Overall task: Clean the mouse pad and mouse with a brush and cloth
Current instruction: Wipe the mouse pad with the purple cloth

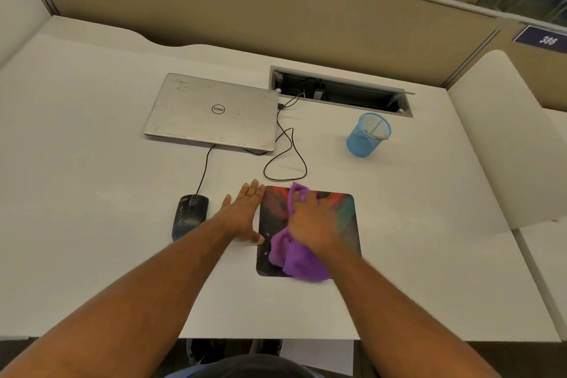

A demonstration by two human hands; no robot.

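A multicoloured mouse pad (pixel 340 212) lies on the white desk (pixel 92 193). My right hand (pixel 313 221) presses a purple cloth (pixel 291 258) flat onto the pad's middle. My left hand (pixel 245 215) rests flat on the desk, fingers apart, touching the pad's left edge and holding nothing. A black wired mouse (pixel 189 215) sits on the desk to the left of my left hand. In the blue mesh cup (pixel 366 138) at the right stands a pale handle that may be the brush.
A closed silver laptop (pixel 211 113) lies behind the pad, with a black cable (pixel 288 159) looping between them. An open cable slot (pixel 340 92) sits at the back of the desk. Partition walls surround the desk.
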